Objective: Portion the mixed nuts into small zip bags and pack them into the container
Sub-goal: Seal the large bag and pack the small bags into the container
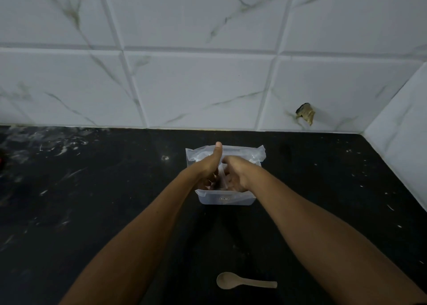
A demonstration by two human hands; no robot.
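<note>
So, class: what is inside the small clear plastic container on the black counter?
Both hands, left hand and right hand, reach into the container; a clear plastic bag rises behind. Contents beneath are covered.

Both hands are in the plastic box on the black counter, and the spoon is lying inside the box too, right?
Not quite. The head view shows the spoon lying on the black counter, nearer the person than the plastic box, not inside it. The rest holds: the left hand and right hand both reach into the box.

Two hands, the left hand and the right hand, one clear container, one wooden spoon, one plastic bag, on one dark worktop.
</note>
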